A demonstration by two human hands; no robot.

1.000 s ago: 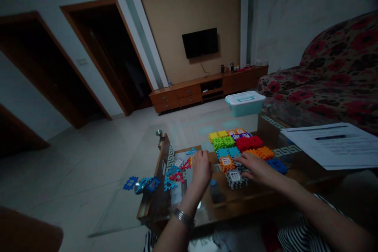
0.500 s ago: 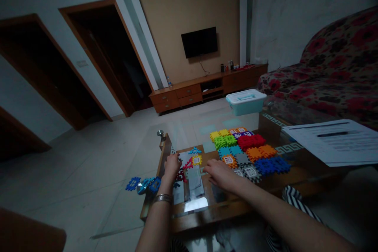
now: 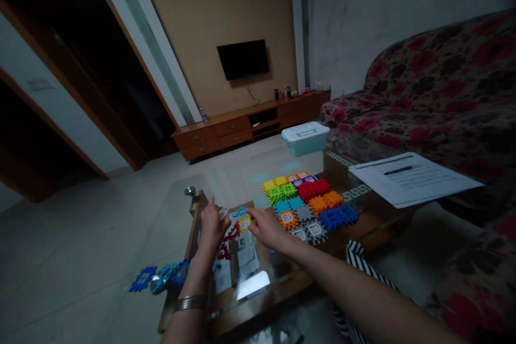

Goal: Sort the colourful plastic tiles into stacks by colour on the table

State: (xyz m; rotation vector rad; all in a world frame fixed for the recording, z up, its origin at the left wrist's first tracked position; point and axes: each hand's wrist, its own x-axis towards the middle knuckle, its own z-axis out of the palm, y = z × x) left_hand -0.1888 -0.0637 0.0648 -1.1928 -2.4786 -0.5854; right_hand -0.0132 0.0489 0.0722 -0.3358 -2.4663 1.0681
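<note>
My left hand point(image 3: 212, 223) is raised at the left end of a glass coffee table point(image 3: 258, 285), fingers curled around a small grey toothed tile that is hard to make out. My right hand point(image 3: 264, 227) reaches leftward, its fingertips at a small yellow framed tile point(image 3: 244, 223). Red and blue triangular pieces point(image 3: 231, 235) lie between the two hands. To the right sits a flat patch of joined toothed tiles point(image 3: 308, 201) in yellow, green, red, orange, blue and grey. A bracelet is on my left wrist.
Blue pieces point(image 3: 161, 278) lie on the floor left of the table. Printed sheets point(image 3: 407, 177) rest on the table's right end. A teal lidded box point(image 3: 305, 138) stands beyond the table, with a flowered sofa point(image 3: 435, 97) to the right, and a TV cabinet point(image 3: 250, 126) at the far wall.
Both hands have moved left, away from the tile patch, to the small pieces at the table's left end. The view has swung so that everything sits further left.
</note>
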